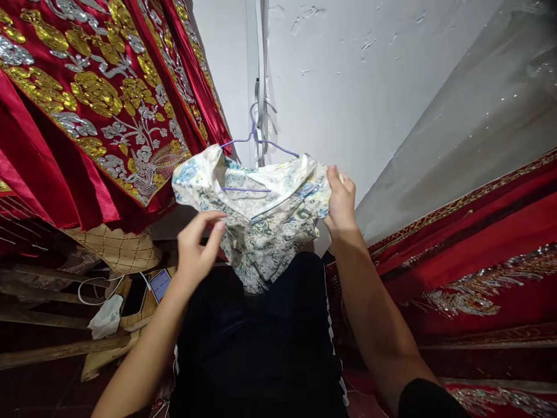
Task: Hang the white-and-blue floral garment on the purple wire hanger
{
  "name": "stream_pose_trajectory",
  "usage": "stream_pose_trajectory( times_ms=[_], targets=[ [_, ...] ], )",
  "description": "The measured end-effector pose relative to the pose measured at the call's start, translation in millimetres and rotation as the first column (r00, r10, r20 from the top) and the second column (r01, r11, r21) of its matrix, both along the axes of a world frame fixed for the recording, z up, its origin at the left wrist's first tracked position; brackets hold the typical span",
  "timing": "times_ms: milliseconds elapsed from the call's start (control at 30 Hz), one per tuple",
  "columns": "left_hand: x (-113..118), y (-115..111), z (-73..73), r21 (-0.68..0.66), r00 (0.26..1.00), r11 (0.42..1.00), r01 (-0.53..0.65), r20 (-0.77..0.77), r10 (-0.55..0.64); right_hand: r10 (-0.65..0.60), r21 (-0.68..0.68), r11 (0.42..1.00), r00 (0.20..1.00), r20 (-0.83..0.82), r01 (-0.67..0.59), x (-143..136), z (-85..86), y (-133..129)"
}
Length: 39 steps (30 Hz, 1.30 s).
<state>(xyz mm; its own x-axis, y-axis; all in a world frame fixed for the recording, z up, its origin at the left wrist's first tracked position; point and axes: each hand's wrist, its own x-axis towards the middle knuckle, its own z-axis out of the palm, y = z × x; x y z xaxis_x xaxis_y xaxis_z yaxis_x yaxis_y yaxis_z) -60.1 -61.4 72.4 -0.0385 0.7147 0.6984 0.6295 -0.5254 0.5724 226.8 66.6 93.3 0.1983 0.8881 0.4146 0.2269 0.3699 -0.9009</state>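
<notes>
Grips white, blue-flowered fabric garment (pixel 278 223) with right hand (pixel 342 202) below-right of thin purple wire hanger (pixel 252 137); holds left hand (pixel 199 247) below-left.

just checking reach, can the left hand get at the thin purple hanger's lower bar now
Probably yes: the left hand is close, and the hanger's lower bar shows uncovered at the neck of the white floral fabric garment.

The phone screen (pixel 161 285) shows digits, perhaps starting 00:19.

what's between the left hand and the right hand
In the head view, a floral garment on a purple hanger lies between the left hand and the right hand, which grips one of its sleeves.
</notes>
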Motion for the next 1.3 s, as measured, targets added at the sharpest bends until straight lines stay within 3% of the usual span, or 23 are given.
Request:
stream_pose_trajectory(
  times_ms=[100,167,267,367,433,533,567,600,633,667,700,733,767,900,1033,1167,1300],
  targets=[
    [22,12,-33.9,-0.295,0.975,0.932,0.211,0.000,-0.221,-0.091,-0.044,0.995,0.981,-0.172,0.085,11,-22.9,-14],
    [34,24,-56.7,-0.426,0.956,0.870,0.250,-0.037,-0.293,-0.086,-0.065,0.995,0.952,-0.292,0.069,14,-39.4,-20],
    [45,38,-87.0,-0.495,0.949,0.851,0.177,-0.142,-0.280,-0.050,-0.043,0.998,0.912,-0.406,0.036,14,-57.0,-16],
    [50,38,-110.1,-0.514,0.955,0.854,0.079,-0.206,-0.213,-0.160,0.001,0.984,0.890,-0.427,0.177,9,-71.8,-11],
    [53,29,-121.4,-0.506,0.972,0.857,0.093,-0.142,-0.190,-0.320,0.040,0.930,0.858,-0.401,0.366,4,-87.9,-17],
    [59,10,-132.4,-0.488,0.982,0.852,0.188,0.077,-0.173,-0.568,0.092,0.783,0.767,-0.298,0.616,-12,-124.4,-44],
    [61,5,-134.5,-0.487,0.975,0.845,0.219,0.147,-0.168,-0.573,0.103,0.787,0.782,-0.245,0.609,-19,-137.9,-54],
    [63,2,-135.7,-0.488,0.963,0.836,0.252,0.210,-0.168,-0.475,0.105,0.864,0.866,-0.157,0.493,-27,-150.7,-65],
    [66,-1,-136.3,-0.483,0.946,0.826,0.290,0.276,-0.171,-0.231,0.068,0.970,0.972,-0.043,0.233,-35,-162.0,-74],
    [68,-3,-136.3,-0.468,0.919,0.817,0.336,0.351,-0.176,0.066,-0.012,0.998,0.997,0.046,-0.065,-43,-171.3,-80],
    [70,-3,-135.7,-0.446,0.882,0.807,0.387,0.434,-0.182,0.323,-0.106,0.944,0.941,0.096,-0.313,-50,-178.2,-85],
    [72,-3,-134.8,-0.419,0.835,0.797,0.435,0.518,-0.184,0.488,-0.186,0.866,0.865,0.117,-0.464,-57,-182.9,-88],
    [74,-3,-133.5,-0.390,0.783,0.787,0.478,0.596,-0.180,0.554,-0.238,0.822,0.822,0.132,-0.517,-63,-185.6,-89],
    [82,-2,-124.3,-0.304,0.611,0.752,0.585,0.774,-0.163,0.421,-0.262,0.896,0.875,0.240,-0.359,-80,-188.1,-87],
    [87,6,-99.7,-0.252,0.539,0.758,0.602,0.828,-0.153,0.320,-0.201,0.940,0.918,0.232,-0.276,-90,-197.8,-91],
    [81,40,-49.2,-0.173,0.498,0.819,0.547,0.854,-0.152,0.292,-0.234,0.941,0.935,0.199,-0.244,-95,-209.6,-88],
    [74,78,5.3,-0.044,0.448,0.859,0.510,0.866,-0.221,0.351,-0.273,0.916,0.917,0.187,-0.295,-86,-205.3,-75]
  ],
)
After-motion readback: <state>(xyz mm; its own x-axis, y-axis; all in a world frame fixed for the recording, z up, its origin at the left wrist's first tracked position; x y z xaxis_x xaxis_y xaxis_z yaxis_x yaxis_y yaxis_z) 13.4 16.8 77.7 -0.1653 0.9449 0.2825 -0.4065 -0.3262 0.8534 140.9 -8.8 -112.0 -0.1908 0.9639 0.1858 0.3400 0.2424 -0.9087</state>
